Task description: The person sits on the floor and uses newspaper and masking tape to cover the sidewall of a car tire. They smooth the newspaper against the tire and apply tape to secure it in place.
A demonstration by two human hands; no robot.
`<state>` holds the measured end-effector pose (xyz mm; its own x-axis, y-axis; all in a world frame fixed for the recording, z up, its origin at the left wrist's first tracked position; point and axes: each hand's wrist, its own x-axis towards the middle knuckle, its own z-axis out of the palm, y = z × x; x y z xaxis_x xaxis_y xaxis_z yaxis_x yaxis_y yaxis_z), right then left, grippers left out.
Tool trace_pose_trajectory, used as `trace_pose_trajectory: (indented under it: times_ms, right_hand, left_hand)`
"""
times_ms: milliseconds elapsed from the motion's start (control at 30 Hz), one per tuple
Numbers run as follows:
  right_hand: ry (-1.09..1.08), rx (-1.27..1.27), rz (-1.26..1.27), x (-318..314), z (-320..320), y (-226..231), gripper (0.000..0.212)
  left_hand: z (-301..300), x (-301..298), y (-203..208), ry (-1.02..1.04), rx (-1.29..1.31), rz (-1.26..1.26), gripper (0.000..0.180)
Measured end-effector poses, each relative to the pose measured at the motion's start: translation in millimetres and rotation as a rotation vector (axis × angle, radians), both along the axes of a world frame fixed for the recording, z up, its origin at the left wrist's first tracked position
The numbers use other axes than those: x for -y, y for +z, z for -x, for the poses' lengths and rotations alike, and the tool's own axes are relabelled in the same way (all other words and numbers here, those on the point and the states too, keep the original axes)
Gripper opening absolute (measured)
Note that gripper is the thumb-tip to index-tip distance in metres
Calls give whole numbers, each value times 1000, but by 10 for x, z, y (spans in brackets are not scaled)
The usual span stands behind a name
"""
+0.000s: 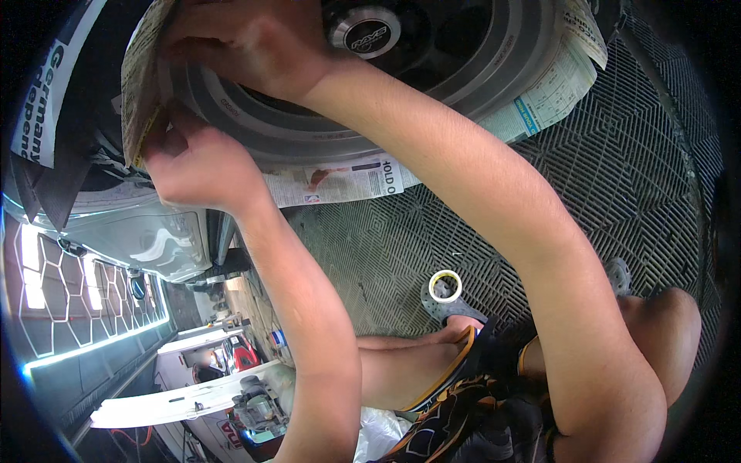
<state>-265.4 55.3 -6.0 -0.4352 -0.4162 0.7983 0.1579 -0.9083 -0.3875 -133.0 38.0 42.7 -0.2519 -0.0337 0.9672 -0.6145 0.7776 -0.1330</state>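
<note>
A silver-grey wheel rim (309, 143) with a dark centre and a round cap (365, 33) fills the top. Newspaper sheets stick out around its edge, one at the lower side (347, 184) and one at the right (552, 96). At the rim's left side a further newspaper sheet (137, 85) stands up, bent. My left hand (207, 166) pinches that sheet's lower end, its fingertips partly in shadow. Above it, my right hand (258, 46) reaches across the rim with bent fingers closed at the same sheet; its fingertips are partly hidden.
A roll of masking tape (445, 273) rests by my clog (434, 307) on the ribbed grey floor tiles (370, 247). To the left are a silver car (166, 239) and a white panel (177, 403). A white bumper-like part with tools lies at lower left.
</note>
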Motion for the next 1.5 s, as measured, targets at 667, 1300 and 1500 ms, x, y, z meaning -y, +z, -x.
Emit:
trace_pose_trajectory:
  times_ms: [667,1300,1500]
  right_hand:
    - [4,6,42,72,-21,53,33]
    - [21,54,126,49,20,100,39]
    - [-5,53,92,84,0,76,38]
  left_hand:
    - [27,182,-49,23,-5,82,26]
    - [6,277,-68,-15,34,68,28]
    - [42,239,-52,-7,40,52,29]
